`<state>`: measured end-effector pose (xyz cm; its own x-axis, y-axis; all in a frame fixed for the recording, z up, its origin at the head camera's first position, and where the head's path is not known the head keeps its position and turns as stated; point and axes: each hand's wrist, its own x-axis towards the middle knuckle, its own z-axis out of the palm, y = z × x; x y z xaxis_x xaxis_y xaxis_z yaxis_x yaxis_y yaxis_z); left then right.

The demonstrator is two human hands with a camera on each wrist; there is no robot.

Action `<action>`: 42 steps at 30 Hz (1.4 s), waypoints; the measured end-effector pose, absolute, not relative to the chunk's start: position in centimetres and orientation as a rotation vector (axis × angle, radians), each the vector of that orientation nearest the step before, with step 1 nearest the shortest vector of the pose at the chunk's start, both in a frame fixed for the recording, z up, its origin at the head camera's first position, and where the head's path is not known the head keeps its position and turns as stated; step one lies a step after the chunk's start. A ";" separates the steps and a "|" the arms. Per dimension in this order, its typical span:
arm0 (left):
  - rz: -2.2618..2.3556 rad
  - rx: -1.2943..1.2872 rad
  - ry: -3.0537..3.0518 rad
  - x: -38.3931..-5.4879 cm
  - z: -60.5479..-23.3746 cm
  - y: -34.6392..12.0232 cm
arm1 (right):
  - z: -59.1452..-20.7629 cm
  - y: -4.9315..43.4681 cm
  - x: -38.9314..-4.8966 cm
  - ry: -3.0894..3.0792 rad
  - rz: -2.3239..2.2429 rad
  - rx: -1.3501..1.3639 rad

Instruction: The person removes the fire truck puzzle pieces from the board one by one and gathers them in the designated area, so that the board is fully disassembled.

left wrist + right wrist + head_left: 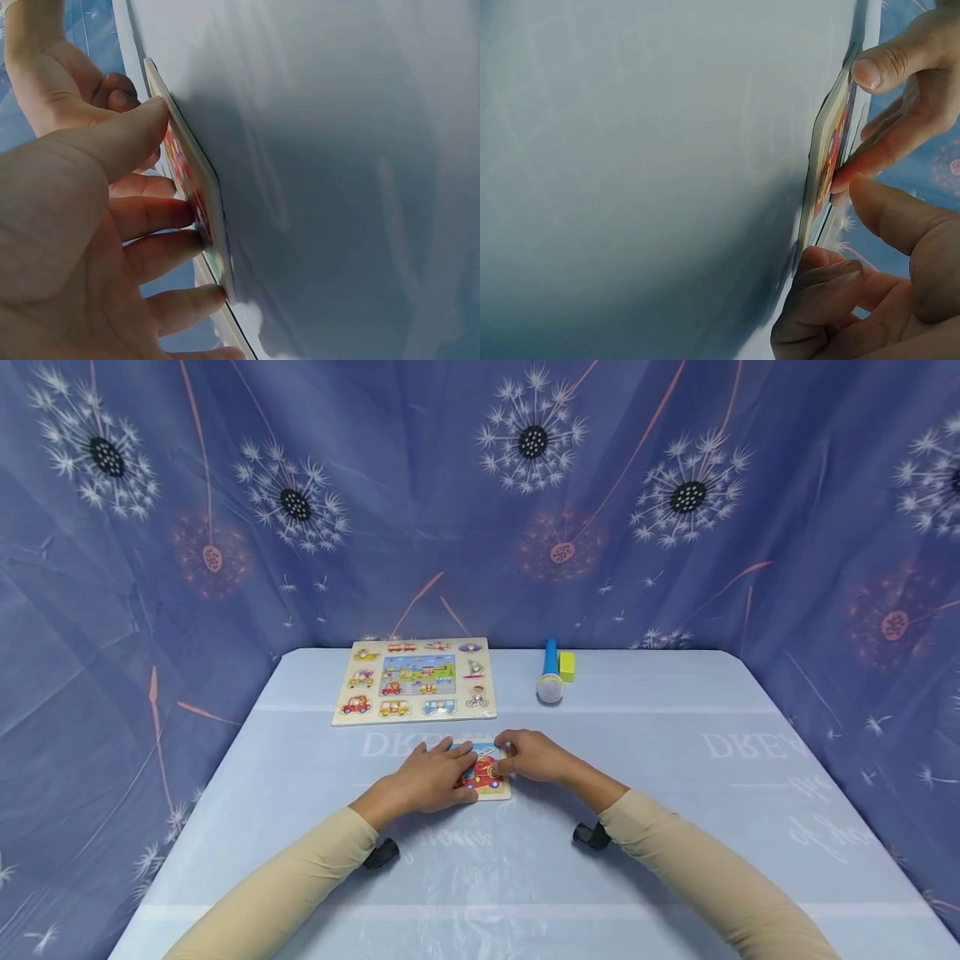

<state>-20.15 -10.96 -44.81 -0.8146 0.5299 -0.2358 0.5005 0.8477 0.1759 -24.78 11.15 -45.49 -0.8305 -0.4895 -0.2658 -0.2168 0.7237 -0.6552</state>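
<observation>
Your left hand (431, 778) lay loose, straight fingers spread over the left side of a small picture puzzle (489, 787), flat on the pale table (675, 768). Your right hand (536, 756) curled at its right edge; whether it gripped could not be told. Beyond lay a larger board (416, 675), blue microphone (551, 668) and yellow block (567, 667).

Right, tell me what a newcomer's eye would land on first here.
Likely the small puzzle board with a red vehicle picture, between the left hand, resting on its left side, and the right hand, at its right edge. Next, the larger vehicle puzzle board beyond it, then the blue toy microphone to that board's right. Behind everything hangs bold dandelion-print fabric.
</observation>
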 end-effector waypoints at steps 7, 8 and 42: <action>0.140 0.786 2.759 -20.2 -44.5 -10.9 | -45.2 10.6 -25.0 2.505 -0.901 -0.473; 0.141 0.789 2.760 -20.2 -44.5 -10.9 | -45.1 10.5 -25.0 2.502 -0.906 -0.452; 0.178 0.774 2.765 -20.3 -45.0 -10.8 | -45.0 10.0 -25.8 2.542 -1.037 -0.271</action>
